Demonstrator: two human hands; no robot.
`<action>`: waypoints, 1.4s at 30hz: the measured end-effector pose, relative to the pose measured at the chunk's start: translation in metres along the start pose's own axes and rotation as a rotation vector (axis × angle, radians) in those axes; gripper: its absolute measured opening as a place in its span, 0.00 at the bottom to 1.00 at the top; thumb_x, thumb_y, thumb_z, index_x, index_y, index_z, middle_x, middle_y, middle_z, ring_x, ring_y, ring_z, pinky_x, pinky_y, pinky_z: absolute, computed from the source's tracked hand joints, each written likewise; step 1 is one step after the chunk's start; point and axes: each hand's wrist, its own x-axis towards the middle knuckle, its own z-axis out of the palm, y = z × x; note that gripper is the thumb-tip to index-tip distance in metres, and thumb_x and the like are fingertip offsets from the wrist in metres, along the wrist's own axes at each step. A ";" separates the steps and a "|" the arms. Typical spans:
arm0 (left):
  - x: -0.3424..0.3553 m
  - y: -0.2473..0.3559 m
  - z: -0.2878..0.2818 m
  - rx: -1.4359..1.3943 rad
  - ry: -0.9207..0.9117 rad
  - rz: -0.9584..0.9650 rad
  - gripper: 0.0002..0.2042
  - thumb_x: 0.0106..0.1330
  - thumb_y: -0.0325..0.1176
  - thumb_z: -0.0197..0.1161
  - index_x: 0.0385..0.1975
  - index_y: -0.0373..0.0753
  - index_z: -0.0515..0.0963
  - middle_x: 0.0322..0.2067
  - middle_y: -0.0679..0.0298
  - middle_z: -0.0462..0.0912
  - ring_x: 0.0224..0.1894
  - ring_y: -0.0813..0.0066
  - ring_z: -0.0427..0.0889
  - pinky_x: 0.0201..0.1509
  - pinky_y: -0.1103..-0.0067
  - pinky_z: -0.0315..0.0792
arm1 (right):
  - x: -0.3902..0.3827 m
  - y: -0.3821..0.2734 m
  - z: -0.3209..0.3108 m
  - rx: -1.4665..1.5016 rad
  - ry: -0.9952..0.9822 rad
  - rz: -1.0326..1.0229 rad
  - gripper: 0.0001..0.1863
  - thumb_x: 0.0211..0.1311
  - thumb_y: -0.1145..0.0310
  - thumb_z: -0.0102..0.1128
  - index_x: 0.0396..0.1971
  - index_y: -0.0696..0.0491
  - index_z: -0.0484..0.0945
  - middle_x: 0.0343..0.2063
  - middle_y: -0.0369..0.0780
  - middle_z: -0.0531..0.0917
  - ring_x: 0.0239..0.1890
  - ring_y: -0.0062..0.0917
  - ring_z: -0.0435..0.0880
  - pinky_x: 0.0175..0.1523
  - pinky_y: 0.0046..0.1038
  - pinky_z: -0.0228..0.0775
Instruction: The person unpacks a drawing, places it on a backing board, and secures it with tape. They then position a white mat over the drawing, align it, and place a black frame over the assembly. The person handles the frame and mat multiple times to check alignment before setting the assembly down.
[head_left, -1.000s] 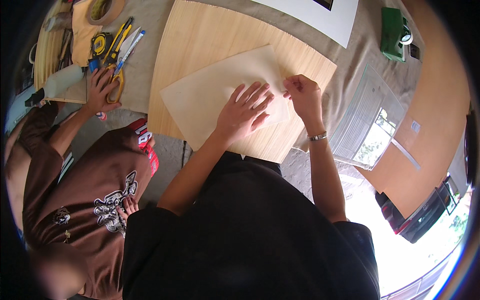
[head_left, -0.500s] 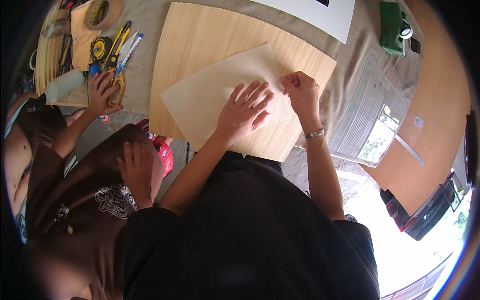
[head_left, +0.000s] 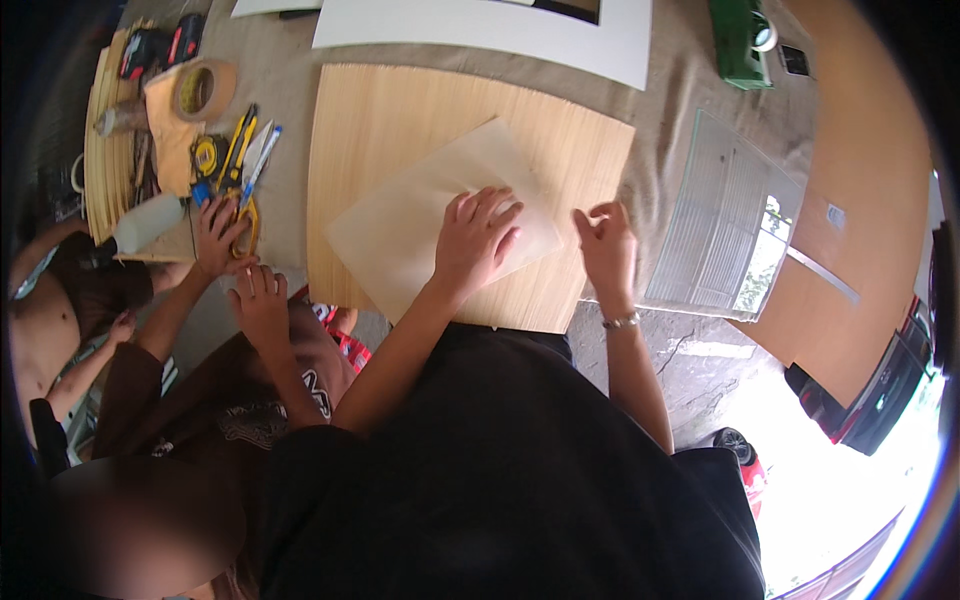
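Observation:
A cream sheet [head_left: 490, 165], like paper or thin card, lies at an angle on a pale wood-grain board [head_left: 400, 110]. My left hand [head_left: 476, 240] rests on the sheet, its fingers slightly bent and spread, holding nothing. Off the sheet's right corner, my right hand [head_left: 608, 252] hovers by the board's right edge. Its thumb and forefinger stand apart with nothing visible between them; the other fingers curl inward.
A glass pane [head_left: 690, 230] lies right of the board, beside a brown panel [head_left: 860, 220]. White mat board [head_left: 480, 35] and a green tape dispenser [head_left: 738, 50] lie beyond. At left, a co-worker's hand [head_left: 215, 238] touches yellow-handled scissors [head_left: 250, 232] near a tape measure [head_left: 208, 157].
My right hand has lifted away from the sheet to the right, and its pinch has opened. My left hand stays on the sheet, fingers more bent. The co-worker's second hand has moved toward the table.

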 end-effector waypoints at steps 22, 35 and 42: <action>0.146 0.023 -0.036 0.167 -0.621 0.386 0.04 0.60 0.29 0.63 0.26 0.42 0.74 0.38 0.67 0.77 0.50 0.68 0.75 0.57 0.68 0.66 | 0.343 0.053 -0.276 0.530 -0.140 -0.050 0.22 0.71 0.58 0.57 0.57 0.57 0.74 0.50 0.39 0.80 0.45 0.28 0.86 0.47 0.25 0.78; 0.136 0.044 -0.133 -0.246 -0.343 -0.248 0.10 0.64 0.28 0.64 0.43 0.34 0.76 0.30 0.59 0.83 0.35 0.70 0.84 0.41 0.74 0.77 | 0.327 0.075 -0.237 -0.089 0.412 -0.240 0.12 0.64 0.65 0.62 0.44 0.53 0.82 0.41 0.39 0.83 0.44 0.33 0.83 0.48 0.35 0.76; 0.048 -0.028 -0.133 -0.480 0.238 -0.770 0.10 0.64 0.29 0.67 0.40 0.31 0.79 0.34 0.64 0.84 0.35 0.77 0.80 0.42 0.79 0.74 | 0.261 0.099 -0.226 -0.187 0.620 -0.333 0.09 0.62 0.69 0.61 0.39 0.51 0.86 0.39 0.44 0.84 0.44 0.35 0.84 0.48 0.37 0.76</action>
